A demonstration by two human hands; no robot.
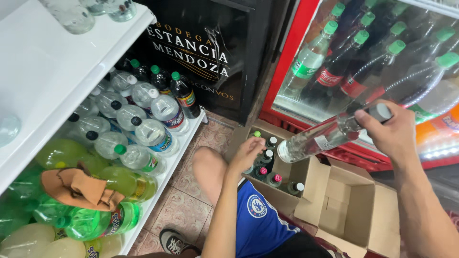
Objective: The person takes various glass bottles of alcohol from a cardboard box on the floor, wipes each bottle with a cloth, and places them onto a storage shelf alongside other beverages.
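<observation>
My right hand (393,132) grips the neck of a clear glass bottle (319,138) with a grey cap, held tilted in the air in front of a red glass-door fridge (287,57). Below, my left hand (246,154) reaches down into an open cardboard box (344,200) on the floor, its fingers over the caps of several upright bottles (270,165) inside; I cannot tell if it grips one. My knee and blue shorts sit beside the box.
A white shelf unit (52,71) on the left holds many clear and green plastic bottles, with an orange cloth (79,188) lying on them. A black cabinet (210,52) stands behind. Tiled floor (184,205) shows between shelf and knee.
</observation>
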